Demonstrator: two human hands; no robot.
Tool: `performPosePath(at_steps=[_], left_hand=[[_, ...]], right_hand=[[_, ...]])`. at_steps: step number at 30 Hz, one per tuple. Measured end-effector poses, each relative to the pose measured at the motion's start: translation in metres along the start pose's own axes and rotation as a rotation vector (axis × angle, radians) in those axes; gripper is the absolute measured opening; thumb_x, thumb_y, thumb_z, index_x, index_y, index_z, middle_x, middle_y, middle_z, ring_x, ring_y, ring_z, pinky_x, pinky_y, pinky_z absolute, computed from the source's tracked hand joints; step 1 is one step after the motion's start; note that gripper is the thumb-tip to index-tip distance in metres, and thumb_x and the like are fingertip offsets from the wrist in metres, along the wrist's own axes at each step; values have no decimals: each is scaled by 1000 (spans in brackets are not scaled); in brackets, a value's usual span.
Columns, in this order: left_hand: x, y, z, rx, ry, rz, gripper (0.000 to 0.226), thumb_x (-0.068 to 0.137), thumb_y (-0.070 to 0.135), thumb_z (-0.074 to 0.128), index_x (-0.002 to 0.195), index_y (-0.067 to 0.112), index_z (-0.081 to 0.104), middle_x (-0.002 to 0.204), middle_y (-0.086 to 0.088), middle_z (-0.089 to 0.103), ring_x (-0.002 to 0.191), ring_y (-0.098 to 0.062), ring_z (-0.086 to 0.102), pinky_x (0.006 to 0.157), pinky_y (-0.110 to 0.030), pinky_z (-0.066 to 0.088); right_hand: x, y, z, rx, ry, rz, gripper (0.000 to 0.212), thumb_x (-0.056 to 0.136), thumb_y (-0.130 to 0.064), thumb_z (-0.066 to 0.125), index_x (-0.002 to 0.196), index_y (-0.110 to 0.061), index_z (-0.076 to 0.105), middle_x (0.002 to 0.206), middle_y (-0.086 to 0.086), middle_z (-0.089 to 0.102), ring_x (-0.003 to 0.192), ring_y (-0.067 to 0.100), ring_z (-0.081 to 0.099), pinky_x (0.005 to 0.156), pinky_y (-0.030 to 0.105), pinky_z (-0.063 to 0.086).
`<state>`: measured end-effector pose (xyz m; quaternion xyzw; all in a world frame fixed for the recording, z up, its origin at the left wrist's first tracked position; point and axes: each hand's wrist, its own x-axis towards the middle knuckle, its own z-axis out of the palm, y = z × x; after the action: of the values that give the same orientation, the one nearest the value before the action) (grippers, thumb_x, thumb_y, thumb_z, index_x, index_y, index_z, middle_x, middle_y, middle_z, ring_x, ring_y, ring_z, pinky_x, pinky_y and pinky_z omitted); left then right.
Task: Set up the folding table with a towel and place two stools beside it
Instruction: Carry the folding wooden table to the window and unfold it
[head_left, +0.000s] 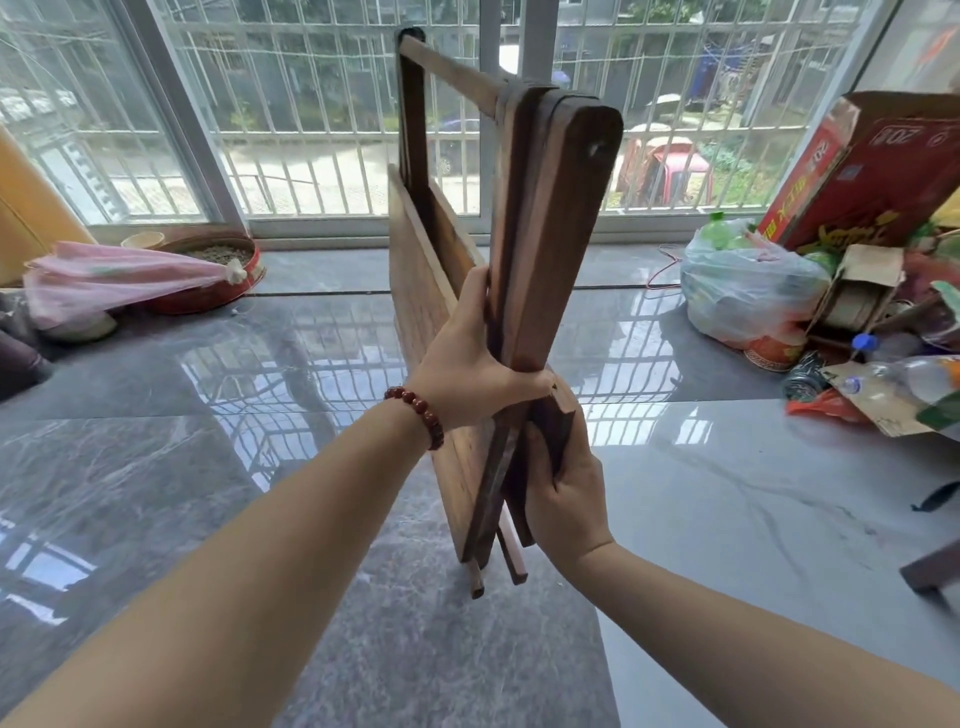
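Note:
A dark wooden folding table (550, 218) is held upright and folded in front of me, above the glossy grey floor. Its flat top board (421, 291) faces left, and its legs and a crossbar (457, 67) stick upward. My left hand (472, 358), with a red bead bracelet on the wrist, grips the folded legs at mid height. My right hand (563, 493) clasps the lower part of the leg frame from the right. At the right edge, a dark wooden piece (935, 566) shows; I cannot tell whether it is a stool. No towel is in view.
Barred windows (311, 130) run along the far wall. At left lie a pink folded mesh cover (124, 275) and a red round tray (223, 280). At right sits a clutter of plastic bags (748, 280), bottles and a red cardboard box (872, 171).

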<state>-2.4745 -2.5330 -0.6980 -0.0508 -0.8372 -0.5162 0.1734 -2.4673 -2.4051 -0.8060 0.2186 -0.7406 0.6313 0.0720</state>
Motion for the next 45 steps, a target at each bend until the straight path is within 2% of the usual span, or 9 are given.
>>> performPosePath(at_steps=[10,16,22,26,29,33,39,42,45], left_hand=[[9,-5,3,-18,-73,55,72,58,23,77,117,14,39,89,-12,57,76,-23,62,65,-27,54],[1,-8,-9,-60,-67,33,74,58,21,79,120,14,39,96,-15,58,80,-24,63,67,-29,56],[-16,-20,-14,35,42,-23,92,56,43,77,136,34,32,140,4,24,126,-5,38,96,-30,48],[-40,-35,-20,-109,-45,-110,122,56,58,80,147,42,0,154,-2,11,141,-19,25,110,-44,36],[-59,-48,-21,50,-167,-38,139,54,52,80,141,35,-27,157,6,-2,145,-8,10,115,-28,25],[-71,-66,-6,69,-159,-137,145,52,49,84,133,44,-37,156,0,11,141,-11,25,110,-36,36],[-67,-65,3,-28,-90,-197,129,66,35,80,138,46,-27,152,13,17,135,-1,31,94,-4,38],[-65,-68,0,-56,-136,-182,128,65,25,76,137,50,-27,154,14,10,137,-7,30,100,-24,44],[-61,-68,-2,-81,-138,-191,126,65,13,71,137,53,-24,152,12,16,129,-18,43,86,-29,55]], right_hand=[[-1,15,-2,-88,-33,-10,47,97,-28,39,143,-26,31,82,-28,63,73,6,66,61,30,58],[3,21,5,-45,-94,-17,48,95,-18,44,141,-7,36,77,-29,63,72,2,65,59,15,52],[3,12,19,14,-121,-11,48,93,-23,44,137,-6,42,99,-10,64,88,-3,64,73,13,52],[0,-1,30,108,-85,-8,55,93,-37,46,142,-12,38,121,-2,62,107,2,61,85,21,53],[1,-4,30,145,-88,9,63,88,-45,47,141,-14,39,123,-14,61,109,0,59,85,17,50],[2,2,24,158,-108,29,49,96,-23,50,141,-8,39,112,-26,63,105,-6,59,83,9,47],[6,11,17,62,-138,26,67,84,-46,40,136,-6,45,116,-14,60,103,-12,56,83,7,44],[8,14,15,64,-136,12,64,86,-45,40,135,-3,47,111,-20,60,100,-15,56,80,4,43],[11,16,17,59,-124,29,52,91,-33,45,134,-5,48,109,-24,60,99,-15,56,79,4,43]])
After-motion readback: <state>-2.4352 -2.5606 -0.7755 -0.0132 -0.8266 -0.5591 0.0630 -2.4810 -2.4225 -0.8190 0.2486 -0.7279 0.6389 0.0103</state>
